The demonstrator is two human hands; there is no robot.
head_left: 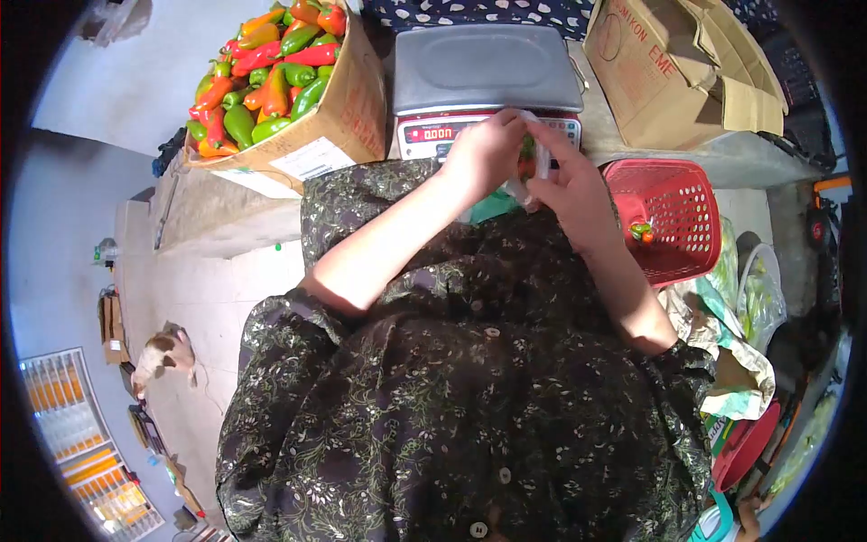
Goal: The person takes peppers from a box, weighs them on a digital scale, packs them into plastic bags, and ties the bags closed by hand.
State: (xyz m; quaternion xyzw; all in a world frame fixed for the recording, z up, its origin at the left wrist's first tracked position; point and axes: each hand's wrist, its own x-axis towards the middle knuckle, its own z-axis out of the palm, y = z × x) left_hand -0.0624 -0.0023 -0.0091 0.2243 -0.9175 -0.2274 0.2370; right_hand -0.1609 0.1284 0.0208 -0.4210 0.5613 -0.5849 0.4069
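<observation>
Both hands meet over a clear plastic bag (540, 163) with something green and red inside, in front of the scale (488, 72). My left hand (488, 155) is closed at the bag's top edge, its fingers bent together. On the bag's right side, my right hand (567, 176) grips the plastic between thumb and fingers. Green plastic (492, 208) shows below the hands at the lap. The scale's red display is lit behind my left hand, and its grey plate bears nothing. Left of the scale, a cardboard box (348, 117) holds many red, green and orange peppers (262, 81).
An open cardboard box (650, 81) stands right of the scale. Below it, a red basket (673, 208) holds a few small peppers. Bags of green vegetables (763, 289) and a sack (741, 370) lie at the right. A cat (167, 357) is on the floor at the left.
</observation>
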